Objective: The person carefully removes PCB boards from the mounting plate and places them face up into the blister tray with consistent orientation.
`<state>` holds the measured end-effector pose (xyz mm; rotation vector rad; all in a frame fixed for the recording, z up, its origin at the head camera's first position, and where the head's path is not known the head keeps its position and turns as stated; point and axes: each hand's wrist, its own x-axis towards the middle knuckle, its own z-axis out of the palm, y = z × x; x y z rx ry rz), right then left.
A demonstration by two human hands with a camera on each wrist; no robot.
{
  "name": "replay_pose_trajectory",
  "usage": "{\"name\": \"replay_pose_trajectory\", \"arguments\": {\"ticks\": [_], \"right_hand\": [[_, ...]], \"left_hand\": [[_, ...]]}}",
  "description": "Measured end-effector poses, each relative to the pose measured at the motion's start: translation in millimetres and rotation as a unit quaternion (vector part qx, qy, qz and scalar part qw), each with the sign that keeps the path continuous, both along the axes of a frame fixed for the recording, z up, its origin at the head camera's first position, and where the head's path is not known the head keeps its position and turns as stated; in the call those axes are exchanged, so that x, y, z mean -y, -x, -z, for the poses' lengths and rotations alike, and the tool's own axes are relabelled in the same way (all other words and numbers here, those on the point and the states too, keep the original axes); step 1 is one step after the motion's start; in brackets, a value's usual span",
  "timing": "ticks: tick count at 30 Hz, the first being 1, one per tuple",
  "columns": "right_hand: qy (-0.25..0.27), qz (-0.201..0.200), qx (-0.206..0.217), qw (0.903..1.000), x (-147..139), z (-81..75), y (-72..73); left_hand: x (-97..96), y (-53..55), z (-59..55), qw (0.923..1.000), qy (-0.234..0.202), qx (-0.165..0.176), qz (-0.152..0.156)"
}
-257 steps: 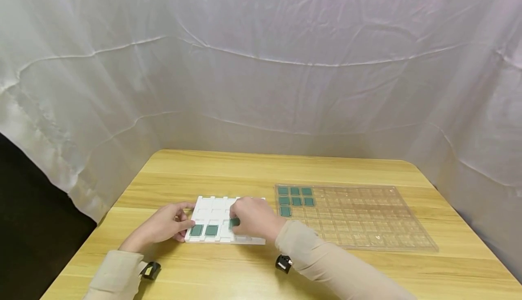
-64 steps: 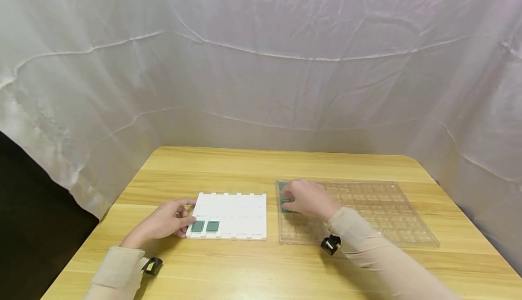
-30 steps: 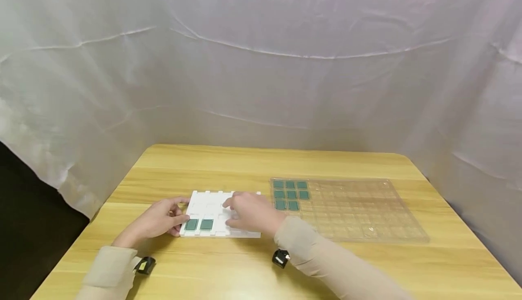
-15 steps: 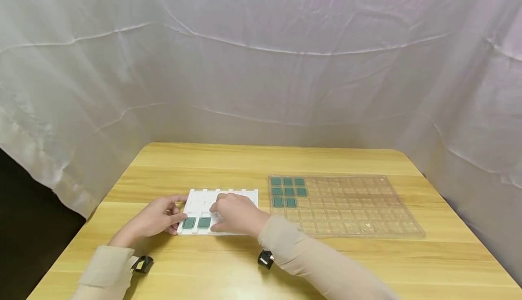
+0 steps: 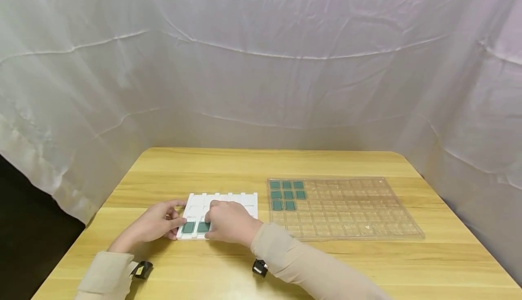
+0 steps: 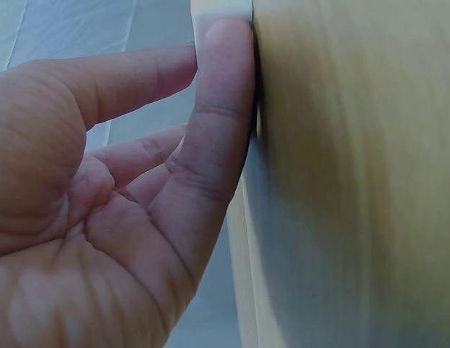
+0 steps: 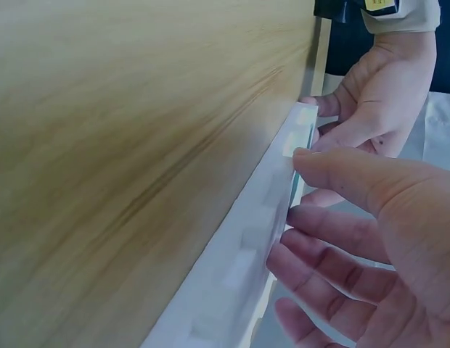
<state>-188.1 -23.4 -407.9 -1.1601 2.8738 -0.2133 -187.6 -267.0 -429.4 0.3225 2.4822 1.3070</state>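
Note:
In the head view a white tray [image 5: 241, 200] with shallow pockets lies on the table. Two green square chips sit in its near row, the left chip [image 5: 188, 227] by the left thumb. My left hand [image 5: 152, 224] holds the tray's left edge; the left wrist view shows a fingertip against the white tray side [image 6: 221, 10]. My right hand [image 5: 233, 224] is over the second chip [image 5: 202, 227], thumb and index finger pinching it at its edges while it lies in its pocket. The right hand covers part of the tray's near row.
To the right lies a clear plastic tray [image 5: 346, 216] with many small pockets. Several green chips [image 5: 287, 195] fill its upper left pockets. Pale curtains [image 5: 261, 87] surround the wooden table [image 5: 204, 164] on the far side and both sides.
My right hand went from the white tray to the clear tray, left a third chip there, and came back to the second chip. The left hand stayed at the white tray.

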Motion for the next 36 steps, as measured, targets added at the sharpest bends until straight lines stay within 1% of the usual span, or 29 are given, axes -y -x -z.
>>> {"name": "replay_pose_trajectory", "arguments": {"ticks": [5, 10, 14, 20, 23, 26, 28, 36], "right_hand": [[-0.001, 0.005, -0.01, 0.9999, 4, 0.0, -1.1], [-0.008, 0.009, -0.033, 0.9994, 8, 3.4, -0.9], [-0.018, -0.001, -0.063, 0.9978, 9, 5.3, 2.1], [-0.02, -0.009, -0.074, 0.997, 11, 4.2, 6.0], [-0.044, -0.013, -0.111, 0.9927, 13, 5.1, 3.6], [-0.07, -0.014, -0.162, 0.9841, 17, 7.4, -0.1], [-0.076, -0.014, -0.186, 0.9795, 19, 8.8, -1.7], [-0.069, -0.01, -0.21, 0.9753, 20, 9.5, -1.5]], "left_hand": [[0.5, 0.7, 1.6, 1.0, 0.0, -0.001, 0.001], [0.9, 0.3, 2.9, 1.0, 0.001, 0.0, 0.003], [0.4, -0.1, 3.6, 0.9999, -0.004, -0.001, 0.01], [1.0, 0.3, 2.5, 0.9999, -0.005, -0.002, 0.009], [2.1, -0.3, 3.2, 0.9999, -0.008, 0.0, 0.011], [2.6, -0.7, 4.5, 0.9999, -0.012, 0.002, 0.01], [2.6, -0.8, 4.8, 0.9999, -0.014, 0.002, 0.008], [2.4, 0.9, 2.6, 0.9998, -0.015, 0.002, 0.014]]}}
